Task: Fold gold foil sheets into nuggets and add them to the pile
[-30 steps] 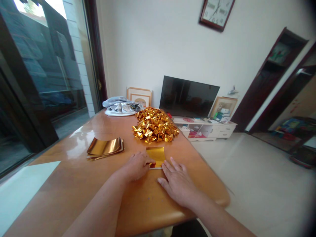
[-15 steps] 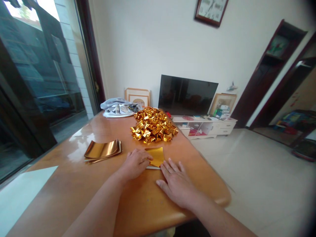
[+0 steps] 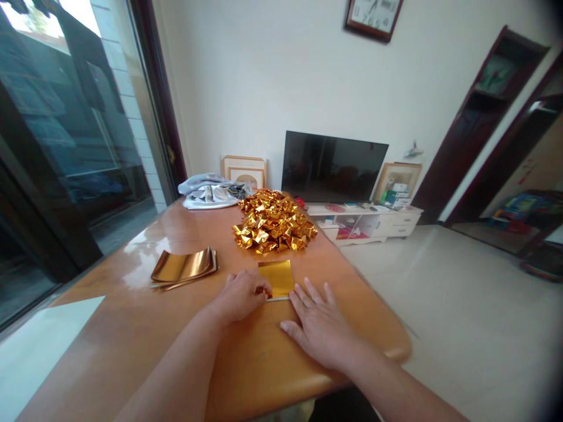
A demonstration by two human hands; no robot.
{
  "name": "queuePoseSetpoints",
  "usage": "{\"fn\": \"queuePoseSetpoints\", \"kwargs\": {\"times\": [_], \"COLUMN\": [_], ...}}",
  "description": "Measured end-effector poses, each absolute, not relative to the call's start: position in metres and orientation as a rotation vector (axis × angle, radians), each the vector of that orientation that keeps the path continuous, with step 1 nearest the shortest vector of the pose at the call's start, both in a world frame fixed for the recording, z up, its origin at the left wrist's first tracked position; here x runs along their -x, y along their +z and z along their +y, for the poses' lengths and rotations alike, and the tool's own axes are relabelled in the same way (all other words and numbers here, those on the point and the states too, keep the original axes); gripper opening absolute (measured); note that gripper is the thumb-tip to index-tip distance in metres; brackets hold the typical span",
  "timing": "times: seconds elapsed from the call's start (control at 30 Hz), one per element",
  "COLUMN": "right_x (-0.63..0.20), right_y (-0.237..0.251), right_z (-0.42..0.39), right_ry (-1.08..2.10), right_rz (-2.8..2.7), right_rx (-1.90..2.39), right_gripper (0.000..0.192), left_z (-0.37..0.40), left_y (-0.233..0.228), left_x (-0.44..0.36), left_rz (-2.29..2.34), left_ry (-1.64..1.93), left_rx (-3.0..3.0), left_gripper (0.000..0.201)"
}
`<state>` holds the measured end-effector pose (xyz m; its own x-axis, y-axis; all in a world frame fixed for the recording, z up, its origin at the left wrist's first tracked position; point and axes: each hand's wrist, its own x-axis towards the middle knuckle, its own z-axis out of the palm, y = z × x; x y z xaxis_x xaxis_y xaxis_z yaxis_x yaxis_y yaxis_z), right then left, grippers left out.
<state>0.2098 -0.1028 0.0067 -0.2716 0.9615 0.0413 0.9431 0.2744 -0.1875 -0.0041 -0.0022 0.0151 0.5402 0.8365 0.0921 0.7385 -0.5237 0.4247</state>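
A small gold foil sheet (image 3: 277, 277) lies flat on the wooden table (image 3: 132, 328) in front of me. My left hand (image 3: 243, 296) pinches its near left corner with curled fingers. My right hand (image 3: 319, 325) lies flat on the table with fingers spread, its fingertips at the sheet's near right edge. Behind the sheet is a heap of folded gold foil pieces (image 3: 273, 221). A stack of flat gold sheets (image 3: 185, 266) lies to the left.
A grey cloth bundle (image 3: 211, 191) lies at the table's far end. Beyond it stand a television (image 3: 332, 168) on a low white cabinet (image 3: 369, 223) and framed pictures. A glass door is on the left, tiled floor on the right.
The sheet lay slightly lifted half a second ago and now lies flat. Both hands have stayed at its near edge; the view shifted slightly.
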Motion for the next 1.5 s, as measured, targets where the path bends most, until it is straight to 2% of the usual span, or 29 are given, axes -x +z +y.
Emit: {"fn": "queuePoseSetpoints", "kwargs": {"times": [0.3, 0.43, 0.57, 0.73, 1.0, 1.5], "right_x": [-0.213, -0.208, -0.197, -0.187, -0.176, -0.165], "right_y": [0.02, 0.024, 0.02, 0.012, 0.017, 0.053], "right_z": [-0.109, -0.104, -0.098, -0.096, -0.095, -0.092], "right_ry": [0.117, 0.073, 0.164, 0.107, 0.061, 0.286], "right_rz": [-2.363, -2.328, -2.416, -2.46, -2.545, -2.781], "right_rx": [1.92, 1.843, 1.703, 1.713, 1.73, 1.647], "right_gripper": [0.084, 0.075, 0.065, 0.063, 0.09, 0.099], "left_z": [-0.003, -0.003, -0.003, 0.001, 0.004, 0.004], "left_y": [0.016, 0.016, 0.014, 0.009, 0.008, 0.011], "left_x": [0.004, 0.005, 0.005, 0.009, 0.017, 0.024], "left_rz": [1.303, 1.3, 1.287, 1.269, 1.288, 1.253], "left_ry": [0.417, 0.407, 0.417, 0.425, 0.383, 0.321], "left_rx": [-2.446, -2.458, -2.463, -2.429, -2.368, -2.323], "left_gripper": [0.022, 0.023, 0.023, 0.026, 0.035, 0.033]}}
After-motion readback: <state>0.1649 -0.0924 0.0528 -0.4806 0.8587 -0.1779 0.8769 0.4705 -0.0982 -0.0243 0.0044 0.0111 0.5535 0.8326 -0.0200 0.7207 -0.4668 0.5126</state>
